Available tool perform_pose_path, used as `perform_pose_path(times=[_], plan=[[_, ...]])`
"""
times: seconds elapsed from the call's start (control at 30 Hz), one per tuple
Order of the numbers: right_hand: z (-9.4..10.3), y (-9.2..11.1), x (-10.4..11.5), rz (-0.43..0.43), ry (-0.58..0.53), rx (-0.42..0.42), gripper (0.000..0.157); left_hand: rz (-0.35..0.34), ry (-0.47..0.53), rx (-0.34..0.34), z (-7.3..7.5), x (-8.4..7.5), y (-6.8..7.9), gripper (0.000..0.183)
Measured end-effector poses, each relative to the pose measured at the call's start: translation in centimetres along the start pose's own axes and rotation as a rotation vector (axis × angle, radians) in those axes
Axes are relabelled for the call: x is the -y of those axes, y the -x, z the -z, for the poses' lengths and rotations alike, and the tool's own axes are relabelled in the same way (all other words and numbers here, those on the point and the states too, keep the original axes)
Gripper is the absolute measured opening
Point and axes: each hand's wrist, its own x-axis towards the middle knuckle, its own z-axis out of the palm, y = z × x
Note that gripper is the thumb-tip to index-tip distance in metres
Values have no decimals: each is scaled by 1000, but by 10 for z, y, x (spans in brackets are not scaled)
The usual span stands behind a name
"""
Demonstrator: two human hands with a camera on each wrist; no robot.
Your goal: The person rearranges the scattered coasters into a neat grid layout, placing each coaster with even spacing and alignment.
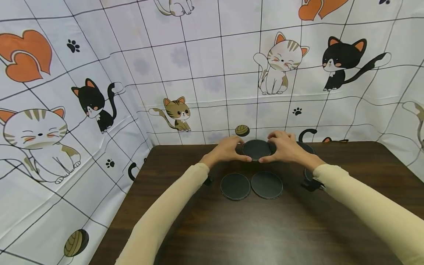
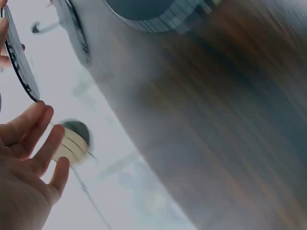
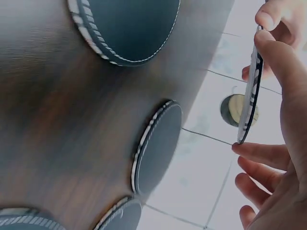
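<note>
Near the table's far edge, a round dark coaster (image 1: pixel 256 149) is held up between both hands. My left hand (image 1: pixel 228 149) pinches its left edge, thumb toward me. On the opposite edge, my right hand (image 1: pixel 282 148) grips with thumb and fingertips. Both wrist views show the coaster edge-on, its rim pale-stitched, raised off the table. In the right wrist view the right thumb and a fingertip touch its rim, while the other fingers (image 3: pixel 252 189) are bent and free. Two more coasters lie closer to me, a left one (image 1: pixel 235 186) and a right one (image 1: pixel 267 184).
Past my right hand another dark coaster (image 1: pixel 307 148) is partly hidden. One more coaster (image 1: pixel 308 174) shows beside the right wrist. The brown wooden table (image 1: pixel 251 235) ends at a white cat-patterned cloth (image 1: pixel 205 88) hanging behind it and to the left.
</note>
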Motion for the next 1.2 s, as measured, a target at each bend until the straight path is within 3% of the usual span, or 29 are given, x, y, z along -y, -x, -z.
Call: perform_pose_path(times=[0.33,0.7,0.93,1.2], plan=[[38,74,-6,-21,46,-2,90,-95,-178,31,-6,-74,-8,86],[34,161,-4,-57,63,6,87,-216,-313,179,-40,-140,4,82],[28,194,-1,-115,83,-4,89,-240,-334,229,-58,-162,8,81],[20,214,-8,-139,58,24,89,-286,-391,262,-70,-178,7,84]])
